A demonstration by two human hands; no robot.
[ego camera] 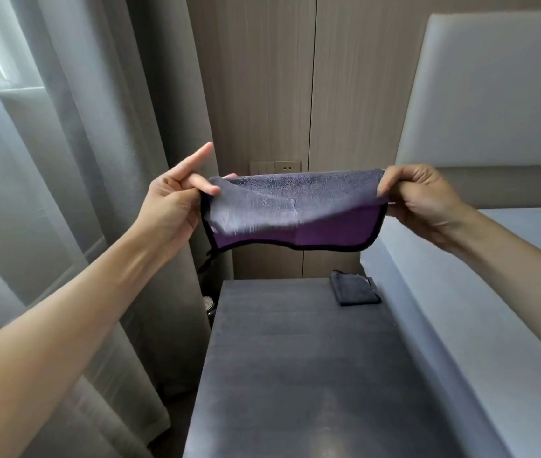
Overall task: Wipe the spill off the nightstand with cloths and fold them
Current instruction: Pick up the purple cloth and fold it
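A purple cloth (295,209) with a black hem and a grey fleecy side hangs stretched in the air above the nightstand (295,358). It is doubled over along its top edge. My left hand (173,200) pinches the cloth's left end, index finger sticking up. My right hand (421,196) grips the right end with curled fingers. A second, dark cloth (355,289) lies folded flat at the nightstand's far right corner.
A bed (477,309) with a pale padded headboard (493,94) runs along the right of the nightstand. Grey curtains (80,160) hang on the left. A wall socket panel (275,166) sits on the wood wall behind the cloth.
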